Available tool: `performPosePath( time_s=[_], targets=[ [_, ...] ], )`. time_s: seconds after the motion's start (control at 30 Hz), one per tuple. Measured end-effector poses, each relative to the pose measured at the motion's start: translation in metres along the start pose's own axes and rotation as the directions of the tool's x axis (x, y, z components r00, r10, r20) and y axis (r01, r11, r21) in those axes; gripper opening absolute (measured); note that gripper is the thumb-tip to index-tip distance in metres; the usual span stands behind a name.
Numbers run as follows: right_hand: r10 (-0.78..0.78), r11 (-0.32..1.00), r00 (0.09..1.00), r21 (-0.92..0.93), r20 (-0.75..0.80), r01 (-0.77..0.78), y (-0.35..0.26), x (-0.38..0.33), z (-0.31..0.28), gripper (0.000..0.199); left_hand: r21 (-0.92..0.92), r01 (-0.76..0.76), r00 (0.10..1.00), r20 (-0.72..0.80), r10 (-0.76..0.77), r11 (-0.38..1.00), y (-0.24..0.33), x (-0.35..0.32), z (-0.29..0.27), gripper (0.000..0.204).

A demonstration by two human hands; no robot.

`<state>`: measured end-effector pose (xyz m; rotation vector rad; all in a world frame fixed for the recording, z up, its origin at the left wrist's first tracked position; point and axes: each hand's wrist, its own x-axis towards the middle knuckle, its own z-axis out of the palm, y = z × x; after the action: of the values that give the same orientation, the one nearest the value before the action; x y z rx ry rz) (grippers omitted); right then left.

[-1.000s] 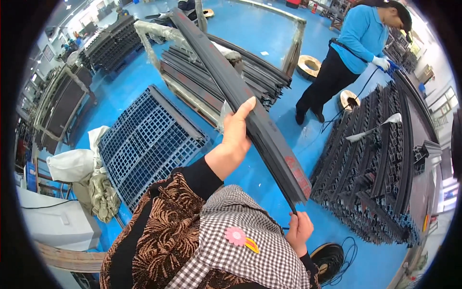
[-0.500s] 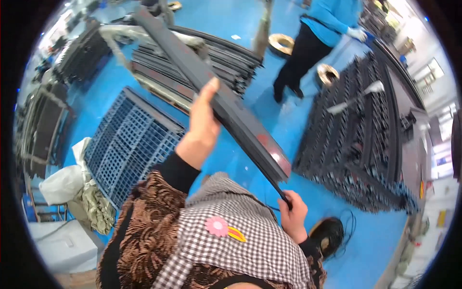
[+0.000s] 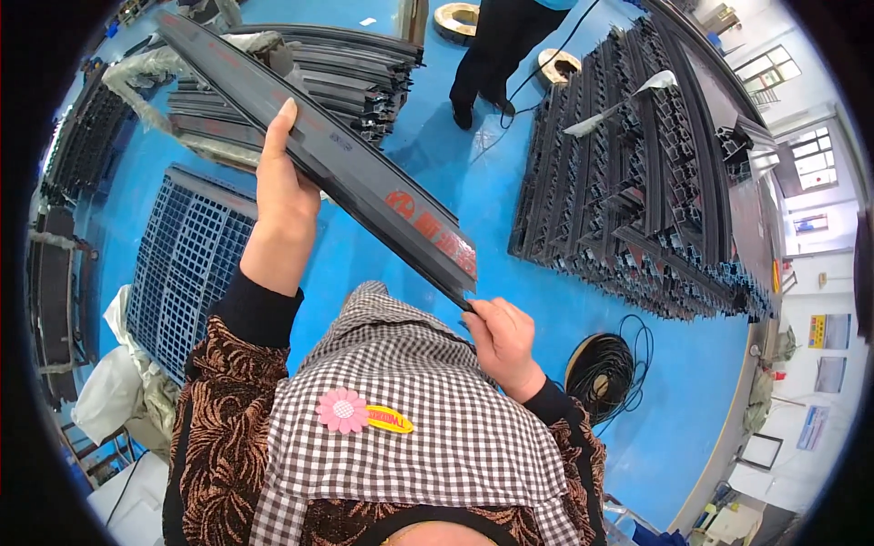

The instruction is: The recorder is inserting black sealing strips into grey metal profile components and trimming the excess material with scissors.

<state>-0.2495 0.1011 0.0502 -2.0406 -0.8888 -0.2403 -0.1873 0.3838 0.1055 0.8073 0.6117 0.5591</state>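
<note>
A long dark grey channel profile (image 3: 364,173) slants from the upper left down to the middle, with red and dark markings on its face. My left hand (image 3: 288,187) is closed around it partway along, thumb on the upper face. At its near end, my right hand (image 3: 503,346) is pinched on a thin black strip (image 3: 465,303) beside the profile's lower edge. Most of that strip is hidden by the fingers and the profile. The profile is held up in front of my checked apron.
To the right stands a tall stack of dark profiles (image 3: 628,173); a coil of black strip (image 3: 605,375) lies below it. Beyond my left hand are a blue grid pallet (image 3: 187,264) and a rack of profiles (image 3: 346,73). A person's dark-trousered legs (image 3: 499,55) stand beyond, beside rolls.
My view has shifted, and the profile now shows more of its marked face. The right hand has come closer to the profile's end; the strip length exposed between them has shortened.
</note>
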Motion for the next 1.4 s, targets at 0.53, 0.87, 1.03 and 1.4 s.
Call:
performPosePath(
  time_s=[0.53,0.87,1.03,1.4],
  targets=[
    [0.164,0.987,0.985,-0.007,0.058,-0.163,-0.016,-0.01,-0.01,0.017,-0.078,-0.024,1.0,0.013,0.025,0.997,0.0,0.009,-0.005,0.048],
    [0.084,0.994,0.995,0.072,-0.062,-0.08,-0.017,0.001,0.012,0.017,-0.07,-0.039,0.999,0.027,0.041,0.997,-0.003,0.005,-0.007,0.045],
    [0.204,0.957,0.979,0.205,0.028,-0.206,-0.02,0.0,0.006,0.018,-0.107,-0.019,1.0,0.01,0.02,0.994,0.001,0.009,-0.009,0.046],
    [0.104,0.992,0.992,0.074,-0.078,-0.098,-0.013,-0.001,0.018,0.018,-0.09,-0.033,0.999,-0.026,0.031,0.995,-0.006,0.01,-0.008,0.046]
  ],
)
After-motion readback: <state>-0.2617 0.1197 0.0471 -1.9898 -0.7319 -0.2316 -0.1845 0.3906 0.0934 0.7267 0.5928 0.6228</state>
